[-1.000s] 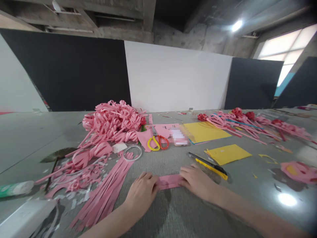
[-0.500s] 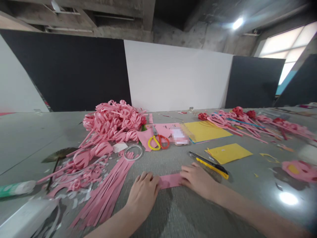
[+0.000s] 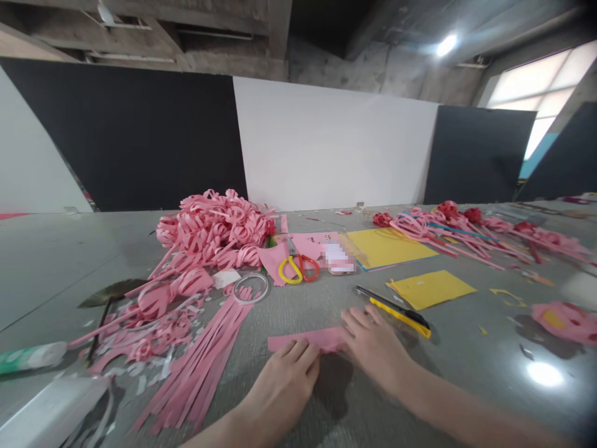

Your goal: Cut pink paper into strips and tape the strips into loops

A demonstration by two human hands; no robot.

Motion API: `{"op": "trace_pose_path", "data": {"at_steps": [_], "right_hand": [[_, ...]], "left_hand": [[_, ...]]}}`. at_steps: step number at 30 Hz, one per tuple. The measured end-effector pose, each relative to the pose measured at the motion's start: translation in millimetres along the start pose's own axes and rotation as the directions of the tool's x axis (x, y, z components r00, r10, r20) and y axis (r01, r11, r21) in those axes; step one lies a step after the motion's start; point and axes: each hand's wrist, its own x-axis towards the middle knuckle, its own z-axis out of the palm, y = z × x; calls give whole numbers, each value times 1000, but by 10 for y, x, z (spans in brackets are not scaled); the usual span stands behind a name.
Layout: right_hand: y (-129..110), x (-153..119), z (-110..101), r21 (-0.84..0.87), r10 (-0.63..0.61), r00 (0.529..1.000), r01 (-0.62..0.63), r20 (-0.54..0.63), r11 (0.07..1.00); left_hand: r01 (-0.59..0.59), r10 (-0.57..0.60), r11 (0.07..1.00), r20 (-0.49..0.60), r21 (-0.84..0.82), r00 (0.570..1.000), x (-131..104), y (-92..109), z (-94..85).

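A pink paper strip [image 3: 284, 341] lies crosswise on the grey table in front of me. My left hand [image 3: 286, 376] has its fingers curled over the strip's near edge, left of its right end, and the thumb is partly hidden. At the right end, my right hand [image 3: 375, 342] grips the strip, its fingertips bent around it. Just beyond the right hand are a black-handled cutter [image 3: 396, 305] and a yellow-handled cutter [image 3: 403, 318]. Left of the strip, a bundle of long pink strips [image 3: 205, 367] fans toward me.
Scissors [image 3: 298, 270] with yellow and red loops rest beyond the hands, beside a phone [image 3: 339, 258] and a tape ring [image 3: 250, 289]. Pink looped paper [image 3: 214, 224] is heaped at back left. Yellow sheets [image 3: 431, 289] lie right; a white box [image 3: 51, 414] stands near left.
My left hand has slid right and nearer along the strip, uncovering its left end. The right hand has barely moved and stays at the other end.
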Motion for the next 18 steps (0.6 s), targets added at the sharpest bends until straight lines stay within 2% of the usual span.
{"op": "trace_pose_path", "data": {"at_steps": [5,18], "right_hand": [[-148,-38,-3,9,-75,997,75,15,997],[-89,-37,152,312,35,995,-62,91,948]], "left_hand": [[78,-76,995,37,-68,996,-21,65,38],[136,-140,989,-68,-62,988,-7,71,14]]}}
